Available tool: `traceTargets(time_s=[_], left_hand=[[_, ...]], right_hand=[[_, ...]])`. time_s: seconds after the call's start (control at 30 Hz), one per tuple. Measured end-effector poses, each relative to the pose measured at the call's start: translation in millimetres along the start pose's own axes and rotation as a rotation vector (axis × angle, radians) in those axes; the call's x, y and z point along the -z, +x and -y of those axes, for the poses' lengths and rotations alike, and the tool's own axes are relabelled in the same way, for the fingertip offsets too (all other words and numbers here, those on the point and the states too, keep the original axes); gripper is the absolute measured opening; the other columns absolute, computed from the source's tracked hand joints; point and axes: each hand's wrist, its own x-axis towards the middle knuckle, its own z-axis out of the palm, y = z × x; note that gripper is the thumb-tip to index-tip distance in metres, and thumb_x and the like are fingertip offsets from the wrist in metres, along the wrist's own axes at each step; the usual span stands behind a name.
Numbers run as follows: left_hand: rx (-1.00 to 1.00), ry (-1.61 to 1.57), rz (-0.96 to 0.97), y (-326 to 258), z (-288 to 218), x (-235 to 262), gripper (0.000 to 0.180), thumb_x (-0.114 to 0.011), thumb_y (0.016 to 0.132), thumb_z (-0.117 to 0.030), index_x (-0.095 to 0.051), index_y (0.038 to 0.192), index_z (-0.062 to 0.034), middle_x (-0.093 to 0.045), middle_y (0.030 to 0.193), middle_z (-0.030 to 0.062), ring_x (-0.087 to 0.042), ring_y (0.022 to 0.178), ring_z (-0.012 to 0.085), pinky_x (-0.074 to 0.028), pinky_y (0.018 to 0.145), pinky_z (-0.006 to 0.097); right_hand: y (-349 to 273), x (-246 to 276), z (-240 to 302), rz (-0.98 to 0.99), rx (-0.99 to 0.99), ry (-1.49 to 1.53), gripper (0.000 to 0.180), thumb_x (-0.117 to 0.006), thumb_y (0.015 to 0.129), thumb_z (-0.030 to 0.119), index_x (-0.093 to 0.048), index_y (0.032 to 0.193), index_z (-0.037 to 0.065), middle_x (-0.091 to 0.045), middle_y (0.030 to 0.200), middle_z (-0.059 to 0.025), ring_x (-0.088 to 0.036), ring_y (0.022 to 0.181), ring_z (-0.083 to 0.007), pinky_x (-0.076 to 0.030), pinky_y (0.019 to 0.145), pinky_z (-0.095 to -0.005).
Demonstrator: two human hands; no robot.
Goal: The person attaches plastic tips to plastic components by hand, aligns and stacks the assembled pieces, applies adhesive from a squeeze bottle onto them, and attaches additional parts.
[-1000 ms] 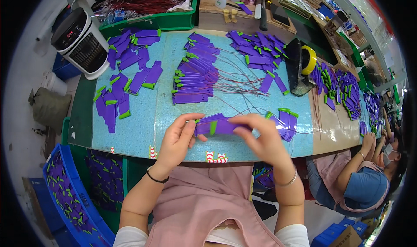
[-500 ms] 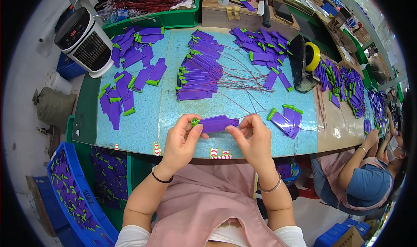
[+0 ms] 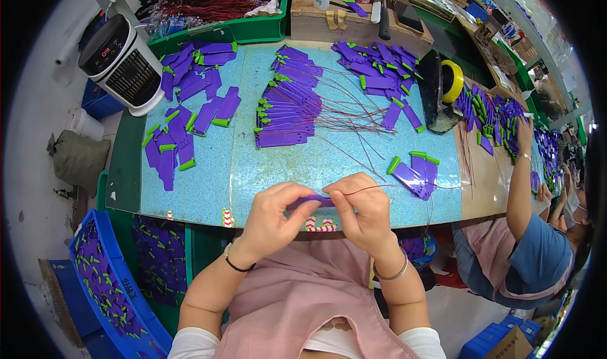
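Observation:
Between my two hands, close to the table's near edge, is a flat purple plastic part (image 3: 311, 200), turned so that mostly a narrow side shows. My left hand (image 3: 273, 219) is closed on its left end and covers it. My right hand (image 3: 363, 212) pinches the right end, with the fingers hiding the tip. A thin red wire (image 3: 367, 188) runs out from the right fingers toward the right. Just beyond my hands lies a row of purple parts with green ends (image 3: 288, 109), their wires trailing right. A few more purple parts (image 3: 418, 174) lie right of my right hand.
Loose purple parts (image 3: 183, 138) lie at left, beside a fan heater (image 3: 123, 65). Beyond stands a green tray (image 3: 253, 29) of red wires. Yellow tape (image 3: 453, 82) sits in a black holder. A blue bin (image 3: 104, 283) stands lower left. A co-worker (image 3: 528, 232) works at right.
The purple part has been tilted from face-up to nearly edge-on, and my hands have come closer together. The co-worker's arm now reaches forward to the parts at the right.

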Motion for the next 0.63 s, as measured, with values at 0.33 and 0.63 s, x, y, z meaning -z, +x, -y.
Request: traceTargets(time_s=[0.33,0.63], left_hand=[[-0.091,0.164,0.079,-1.6,3.4,5.4,0.013,-0.068,0.079,-0.003,-0.064,0.090,-0.0004,-0.061,0.079,0.0107,-0.059,0.071,0.0216,-0.045,0.060,0.028],[0.263,-0.377,0.072,-24.8,42.3,-27.0,0.044,-0.060,0.093,-0.020,-0.046,0.132,-0.0050,-0.059,0.113,0.0110,-0.057,0.103,0.0153,-0.042,0.091,0.026]], right_hand=[[-2.5,4.2,0.1,0.080,-0.049,-0.056,0.010,-0.069,0.080,0.009,-0.062,0.077,0.002,-0.063,0.076,-0.0095,-0.059,0.069,-0.0274,-0.046,0.064,-0.0366],[-16.9,0.4,7.3,0.200,-0.537,0.061,0.018,-0.064,0.089,0.017,-0.066,0.090,-0.001,-0.068,0.080,-0.0152,-0.066,0.066,-0.0222,-0.049,0.058,-0.0306]])
